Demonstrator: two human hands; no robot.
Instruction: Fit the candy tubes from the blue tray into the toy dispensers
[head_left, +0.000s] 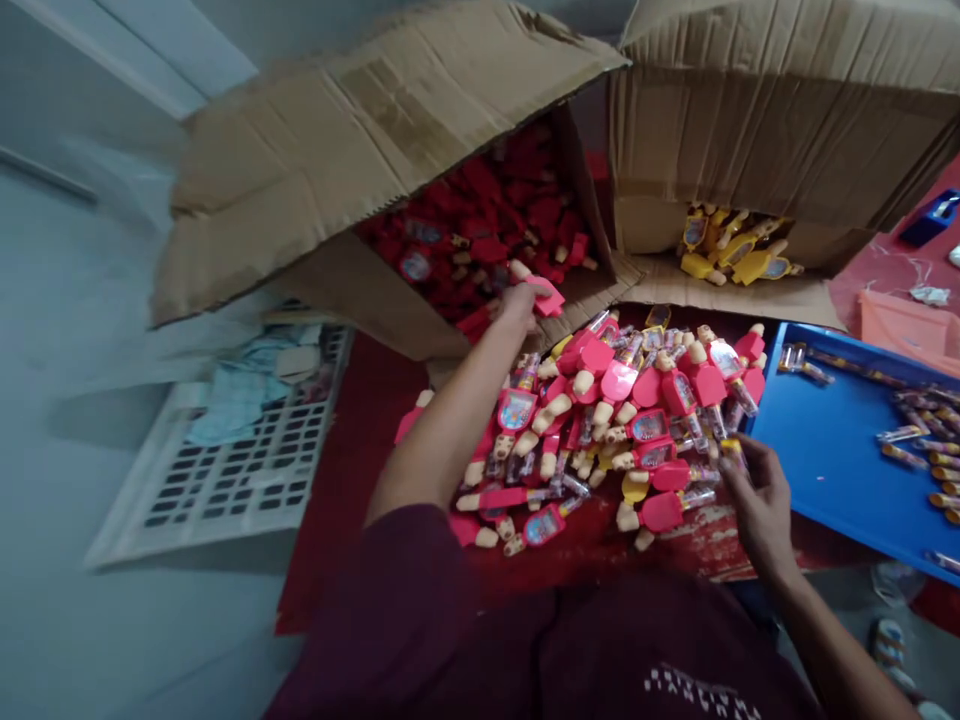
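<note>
My left hand (pixel 516 308) is at the mouth of the left cardboard box (pixel 315 160). Its fingers are closed on a pink paddle-shaped toy (pixel 549 296) with a beige knob. In my right hand (pixel 761 505), a small clear tube with a yellow cap (pixel 733 455) is pinched at the right edge of the pile. That pile of pink toys (pixel 664 510) lies between my hands, many with clear tubes attached and a few yellow ones among them. More pink and red toys (pixel 487 215) fill the left box.
A second cardboard box (pixel 750 130) on its side holds yellow toys (pixel 739 250). At right, a blue tray (pixel 817 460) contains several small tubes (pixel 930 430). A white plastic crate (pixel 225 480) with a cloth (pixel 247 375) stands left of the red table (pixel 337 520).
</note>
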